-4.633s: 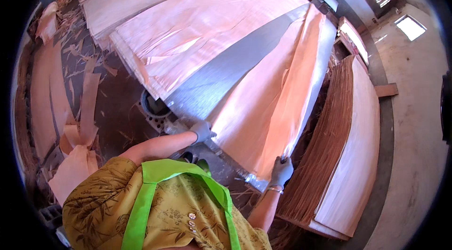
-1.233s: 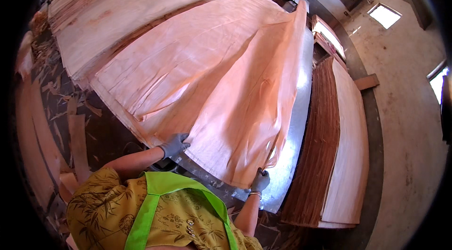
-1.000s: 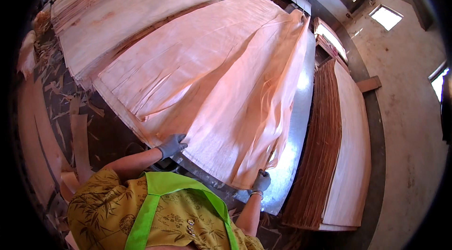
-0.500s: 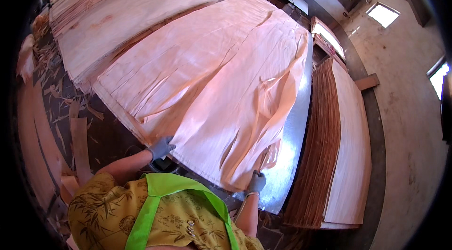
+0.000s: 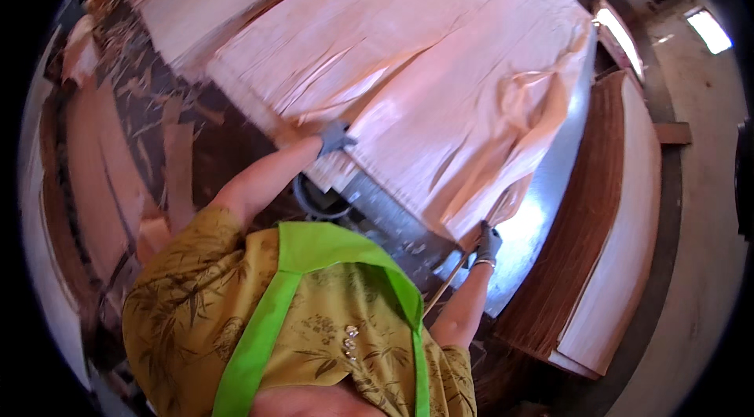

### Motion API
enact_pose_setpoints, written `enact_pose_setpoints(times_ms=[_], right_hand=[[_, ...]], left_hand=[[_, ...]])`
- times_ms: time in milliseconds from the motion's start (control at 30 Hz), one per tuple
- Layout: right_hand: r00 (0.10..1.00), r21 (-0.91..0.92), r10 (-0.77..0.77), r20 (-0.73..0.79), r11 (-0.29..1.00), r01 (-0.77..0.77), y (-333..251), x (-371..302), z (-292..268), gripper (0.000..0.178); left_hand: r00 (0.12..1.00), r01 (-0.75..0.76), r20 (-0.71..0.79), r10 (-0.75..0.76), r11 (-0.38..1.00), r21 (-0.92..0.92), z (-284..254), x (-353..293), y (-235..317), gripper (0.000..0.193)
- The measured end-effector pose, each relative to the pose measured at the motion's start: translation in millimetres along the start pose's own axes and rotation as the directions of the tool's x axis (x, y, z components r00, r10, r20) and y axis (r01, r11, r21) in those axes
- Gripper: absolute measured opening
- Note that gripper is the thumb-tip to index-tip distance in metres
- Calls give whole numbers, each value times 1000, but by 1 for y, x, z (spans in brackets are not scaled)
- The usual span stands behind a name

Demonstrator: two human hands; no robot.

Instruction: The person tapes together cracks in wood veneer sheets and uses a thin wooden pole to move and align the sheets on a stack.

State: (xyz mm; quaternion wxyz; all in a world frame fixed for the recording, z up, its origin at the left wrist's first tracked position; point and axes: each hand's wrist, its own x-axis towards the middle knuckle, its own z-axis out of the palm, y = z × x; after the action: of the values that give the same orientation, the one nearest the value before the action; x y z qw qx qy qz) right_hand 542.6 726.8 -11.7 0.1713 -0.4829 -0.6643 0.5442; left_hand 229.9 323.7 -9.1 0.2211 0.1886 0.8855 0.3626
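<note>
A broad, pale wood veneer sheet point(image 5: 471, 48) lies wrinkled before me, with folds and splits along its right side. My left hand point(image 5: 336, 138), in a grey glove, grips the near edge of this sheet, fingers closed at a raised fold. At the sheet's near right corner my right hand point(image 5: 487, 244), also gloved, is closed around the bunched veneer edge. A thin light-brown strip point(image 5: 446, 285) runs from that hand down toward my body; whether it is part of the sheet I cannot tell.
To the right stands a tall veneer stack point(image 5: 577, 221), beside a shiny metal surface point(image 5: 522, 232). Another stack point(image 5: 196, 9) lies at the far left. Loose veneer strips point(image 5: 179, 166) and scraps litter the floor. A dark round container point(image 5: 320, 201) sits below my left hand.
My view has tilted down and shifted left, so the sheet and both hands appear higher and farther right. Both hands still hold the sheet's near edge. The thin strip by my right hand shows more clearly.
</note>
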Motion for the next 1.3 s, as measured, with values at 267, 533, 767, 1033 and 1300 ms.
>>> enact_pose_setpoints(times_ms=[267,533,767,1033,1300], right_hand=[[998,-87,-57,-3,995,56,10,-17,3,23],[992,-86,-75,-97,994,67,15,-23,-20,24],[993,-71,14,-117,997,-23,34,-28,-32,34],[994,-102,4,-106,995,-15,25,-32,-28,36],[971,-129,-130,-198,986,105,36,-27,-38,33]], left_hand=[[977,124,-61,-204,778,-616,-7,3,-8,36],[990,-40,-141,21,990,-132,-10,-13,22,33],[982,-57,-176,75,993,103,29,-52,48,26],[982,-138,-101,156,976,168,43,-63,69,20],[979,-111,-162,124,990,84,26,-53,50,18]])
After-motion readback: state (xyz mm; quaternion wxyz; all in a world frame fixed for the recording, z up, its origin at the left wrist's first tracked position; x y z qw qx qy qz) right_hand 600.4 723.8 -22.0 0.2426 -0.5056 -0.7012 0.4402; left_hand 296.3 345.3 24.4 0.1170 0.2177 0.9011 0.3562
